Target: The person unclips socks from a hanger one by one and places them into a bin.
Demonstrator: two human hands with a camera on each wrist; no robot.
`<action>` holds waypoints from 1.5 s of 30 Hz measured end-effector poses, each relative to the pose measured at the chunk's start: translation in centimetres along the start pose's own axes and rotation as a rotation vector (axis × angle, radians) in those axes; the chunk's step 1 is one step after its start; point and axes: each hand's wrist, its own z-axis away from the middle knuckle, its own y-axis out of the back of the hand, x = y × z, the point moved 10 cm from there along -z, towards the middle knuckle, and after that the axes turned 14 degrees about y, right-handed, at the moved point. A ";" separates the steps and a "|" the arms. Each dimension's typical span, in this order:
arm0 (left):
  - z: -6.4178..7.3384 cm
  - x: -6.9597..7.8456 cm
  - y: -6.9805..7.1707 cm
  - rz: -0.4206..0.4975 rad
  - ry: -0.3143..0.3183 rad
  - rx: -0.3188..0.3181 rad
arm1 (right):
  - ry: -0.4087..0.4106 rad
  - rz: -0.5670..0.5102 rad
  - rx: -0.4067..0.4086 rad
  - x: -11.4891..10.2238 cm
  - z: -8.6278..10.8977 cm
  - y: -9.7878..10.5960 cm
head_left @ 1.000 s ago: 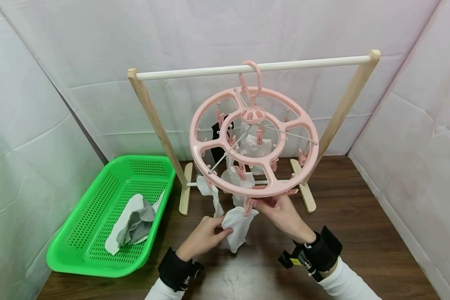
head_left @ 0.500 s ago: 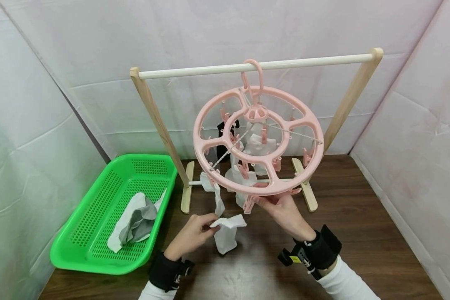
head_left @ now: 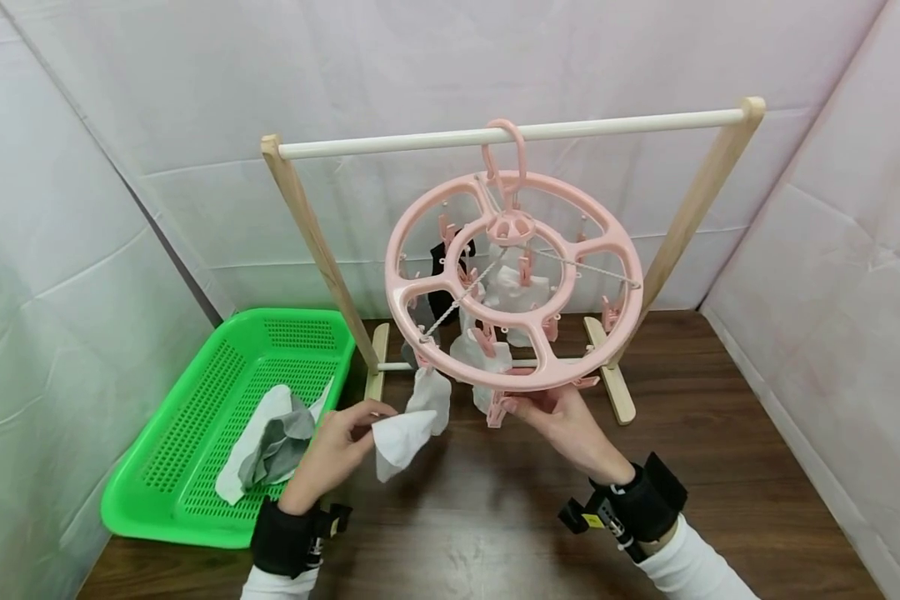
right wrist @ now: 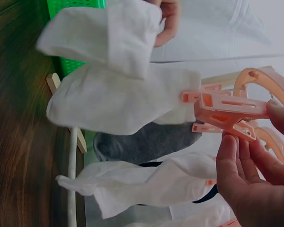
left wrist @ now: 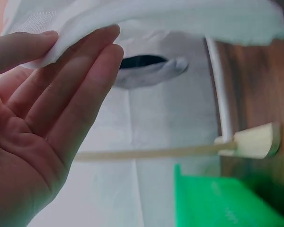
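Note:
My left hand [head_left: 337,446] pinches a white sock [head_left: 402,439] by its edge between thumb and fingers, just right of the green basket. In the right wrist view this sock [right wrist: 132,35] partly covers another white sock [right wrist: 118,101], which hangs from a clip. At the front rim of the round pink drying hanger [head_left: 468,371], my right hand [head_left: 570,429] pinches a pink clothespin [right wrist: 232,106]. No cloth shows in that clothespin's jaws. In the left wrist view, the sock's edge [left wrist: 85,28] lies between thumb and fingers.
The hanger hooks over a white rail [head_left: 607,127] on a wooden stand. Several socks hang from it, including a black one [head_left: 441,304] and a grey one [right wrist: 146,142]. At left, the green basket [head_left: 172,533] contains white and grey cloth pieces [head_left: 273,450].
The white sock has come away from the front clothespin and moved left with my left hand, towards the basket. My right hand stays at the clothespin.

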 end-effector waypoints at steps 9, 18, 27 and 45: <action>0.7 0.5 5.0 -0.074 -0.021 0.118 | -0.009 -0.057 0.084 0.1 0.4 0.8; 2.3 0.6 10.2 -0.166 0.036 0.209 | -0.024 -0.080 0.108 0.1 0.4 1.4; 3.4 -0.8 14.3 -0.251 0.116 0.239 | 0.005 -0.098 0.113 0.0 0.3 2.0; 4.2 -4.2 14.9 -0.216 0.266 0.120 | -0.087 -0.043 0.090 1.2 1.6 2.3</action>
